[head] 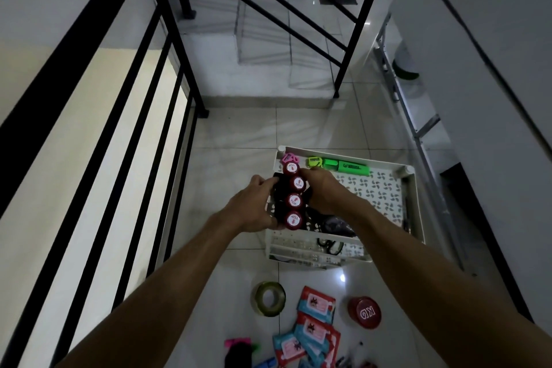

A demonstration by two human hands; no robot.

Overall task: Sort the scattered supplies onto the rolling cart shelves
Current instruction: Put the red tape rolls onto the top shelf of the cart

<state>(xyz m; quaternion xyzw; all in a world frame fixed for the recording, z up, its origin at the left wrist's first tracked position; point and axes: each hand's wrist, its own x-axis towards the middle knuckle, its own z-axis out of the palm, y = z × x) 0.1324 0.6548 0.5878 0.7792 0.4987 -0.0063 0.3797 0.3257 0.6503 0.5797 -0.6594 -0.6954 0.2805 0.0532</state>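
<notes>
Both hands clamp a row of four red-capped stamps [292, 199] between them: the left hand [254, 206] has its fingers curled round the dark left side, the right hand [324, 191] presses curled fingers on the right. The row hangs over the left edge of the white rolling cart [413, 188], whose top shelf carries green highlighters [346, 167] at its far rim. On the pale tiled floor [233, 134] nearer lie a tape roll [268, 297], red-and-blue packets [310, 329] and a red round tin [364, 312]. Black railings [167, 75] stand left; steps rise far.

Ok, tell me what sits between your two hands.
In the head view, a row of four red-capped stamps marked TOP sits between the left hand and right hand, held over the cart.
</notes>
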